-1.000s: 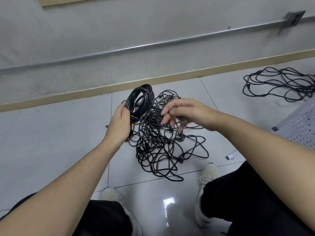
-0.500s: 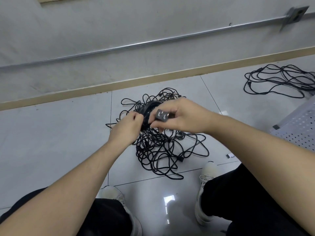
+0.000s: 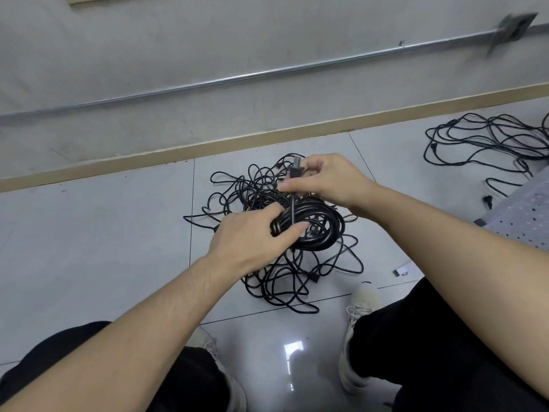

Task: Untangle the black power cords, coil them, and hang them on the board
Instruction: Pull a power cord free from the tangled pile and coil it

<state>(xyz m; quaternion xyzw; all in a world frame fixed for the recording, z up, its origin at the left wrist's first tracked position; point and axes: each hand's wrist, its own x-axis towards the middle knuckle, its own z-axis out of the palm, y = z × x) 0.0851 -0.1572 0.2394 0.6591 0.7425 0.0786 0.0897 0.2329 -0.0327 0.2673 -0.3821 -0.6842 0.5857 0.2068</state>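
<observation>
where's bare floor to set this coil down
Bare tiles lie left of the tangled cords, out to the baseboard, and between that tangle and the second cord pile. It is crowded under both hands and by the perforated board.

2 hands (image 3: 249, 236), 1 coil (image 3: 315, 227), 2 tangles (image 3: 285, 278)

Bright, even light; floor (image 3: 89, 248) glare

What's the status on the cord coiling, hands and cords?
Left hand grips coiled cord. Right hand pinches its plug end, wrapping. Tangled pile on floor below; second pile and board at right. Nothing hung.
</observation>
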